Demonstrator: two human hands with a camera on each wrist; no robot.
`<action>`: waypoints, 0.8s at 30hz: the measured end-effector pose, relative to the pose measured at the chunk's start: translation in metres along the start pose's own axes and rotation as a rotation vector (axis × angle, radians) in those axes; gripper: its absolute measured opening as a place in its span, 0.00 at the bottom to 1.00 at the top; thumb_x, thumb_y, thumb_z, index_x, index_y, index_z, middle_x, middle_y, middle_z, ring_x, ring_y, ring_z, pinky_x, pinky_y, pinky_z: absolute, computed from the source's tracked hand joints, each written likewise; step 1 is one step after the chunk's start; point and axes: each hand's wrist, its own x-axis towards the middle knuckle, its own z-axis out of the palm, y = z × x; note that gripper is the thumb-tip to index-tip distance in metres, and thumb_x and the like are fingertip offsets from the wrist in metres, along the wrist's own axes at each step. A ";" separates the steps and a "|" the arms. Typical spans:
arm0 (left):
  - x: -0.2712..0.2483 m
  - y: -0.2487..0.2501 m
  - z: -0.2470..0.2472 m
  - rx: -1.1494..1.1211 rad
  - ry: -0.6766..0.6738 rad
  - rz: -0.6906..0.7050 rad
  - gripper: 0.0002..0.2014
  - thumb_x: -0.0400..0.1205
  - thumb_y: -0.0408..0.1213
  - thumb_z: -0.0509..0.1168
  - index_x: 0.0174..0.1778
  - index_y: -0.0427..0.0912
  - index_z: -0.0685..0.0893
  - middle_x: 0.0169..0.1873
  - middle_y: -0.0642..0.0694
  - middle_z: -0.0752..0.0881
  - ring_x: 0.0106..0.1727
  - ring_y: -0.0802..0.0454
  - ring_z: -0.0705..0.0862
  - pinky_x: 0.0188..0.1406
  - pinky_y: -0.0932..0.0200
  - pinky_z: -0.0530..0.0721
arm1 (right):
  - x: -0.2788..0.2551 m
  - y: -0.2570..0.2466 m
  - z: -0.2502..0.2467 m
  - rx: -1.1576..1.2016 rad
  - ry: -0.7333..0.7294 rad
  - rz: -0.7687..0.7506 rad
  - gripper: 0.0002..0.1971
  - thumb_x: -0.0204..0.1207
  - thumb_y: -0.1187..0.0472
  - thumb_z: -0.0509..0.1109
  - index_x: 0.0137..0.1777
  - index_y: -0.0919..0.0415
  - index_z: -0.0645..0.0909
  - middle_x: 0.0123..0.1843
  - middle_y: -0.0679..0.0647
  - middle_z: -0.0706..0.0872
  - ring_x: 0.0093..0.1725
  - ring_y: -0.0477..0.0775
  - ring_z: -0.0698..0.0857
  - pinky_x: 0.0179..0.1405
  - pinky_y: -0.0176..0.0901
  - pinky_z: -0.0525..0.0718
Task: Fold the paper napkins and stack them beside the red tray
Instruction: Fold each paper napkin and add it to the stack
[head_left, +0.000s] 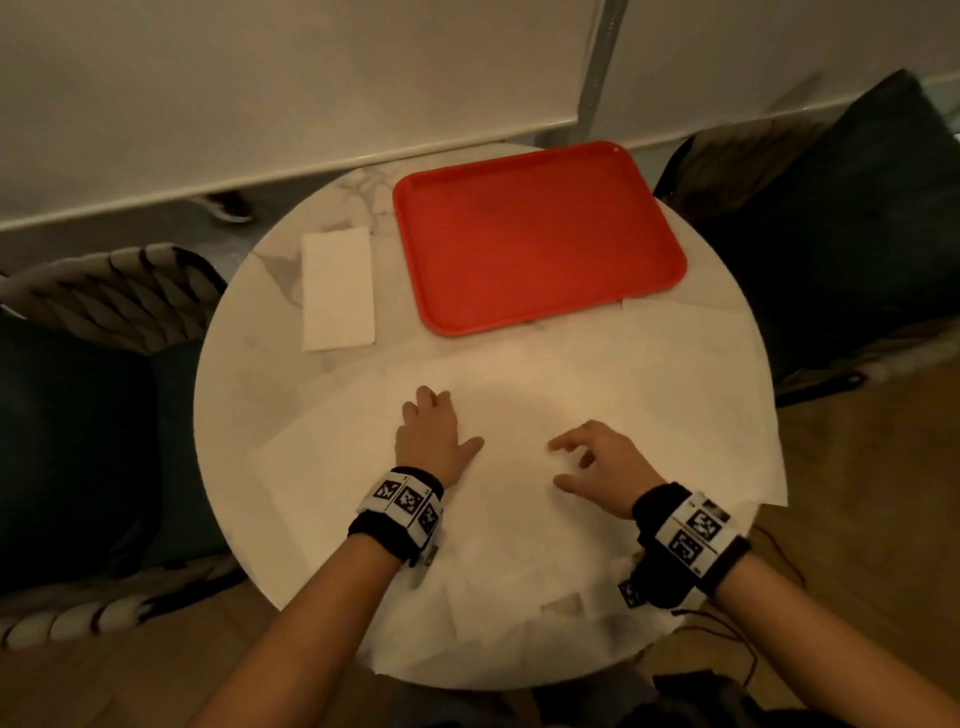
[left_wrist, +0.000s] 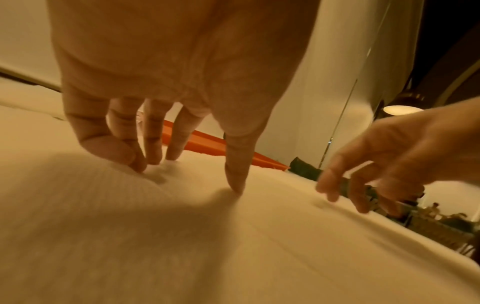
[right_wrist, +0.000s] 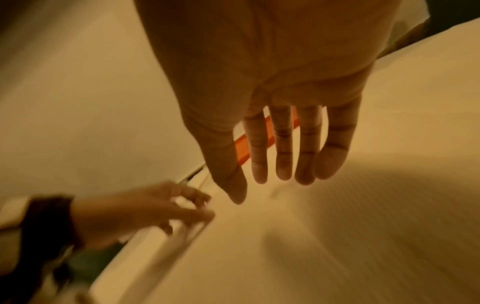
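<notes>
One folded white napkin (head_left: 337, 288) lies on the round marble table (head_left: 244, 374), left of the red tray (head_left: 535, 234). Several unfolded white napkins (head_left: 545, 395) overlap across the near half of the table and hang over its near and right edges. My left hand (head_left: 447, 421) rests on this spread; in the left wrist view its fingertips (left_wrist: 140, 164) and thumb press into the paper (left_wrist: 130, 236). My right hand (head_left: 558, 464) hovers just over the paper to the right, fingers relaxed and holding nothing. In the right wrist view the right hand (right_wrist: 262, 185) has straight fingers above the napkin (right_wrist: 363, 226).
Woven chairs with dark cushions stand at the left (head_left: 93, 395) and right (head_left: 841, 218) of the table. A pale wall (head_left: 311, 78) runs behind the table's far edge. Bare marble shows between the folded napkin and the paper spread.
</notes>
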 end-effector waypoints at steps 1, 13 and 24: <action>0.001 0.001 0.002 0.007 0.012 -0.007 0.33 0.77 0.56 0.67 0.72 0.39 0.69 0.67 0.42 0.69 0.65 0.41 0.70 0.59 0.46 0.80 | -0.002 0.005 0.007 -0.017 -0.011 -0.014 0.23 0.72 0.52 0.76 0.66 0.50 0.79 0.61 0.50 0.76 0.53 0.49 0.78 0.55 0.39 0.77; -0.024 0.033 0.012 -0.602 0.095 0.032 0.11 0.76 0.30 0.71 0.46 0.43 0.73 0.39 0.48 0.81 0.39 0.51 0.79 0.37 0.61 0.77 | 0.000 0.034 0.026 0.063 0.027 -0.133 0.26 0.72 0.54 0.74 0.71 0.52 0.77 0.64 0.49 0.71 0.63 0.51 0.72 0.67 0.40 0.72; -0.043 0.024 -0.026 -0.884 0.150 0.095 0.16 0.74 0.26 0.74 0.51 0.44 0.76 0.33 0.50 0.89 0.30 0.61 0.85 0.30 0.65 0.82 | 0.022 0.023 -0.027 0.142 0.245 0.019 0.50 0.65 0.38 0.77 0.81 0.59 0.60 0.77 0.55 0.68 0.77 0.58 0.65 0.76 0.54 0.68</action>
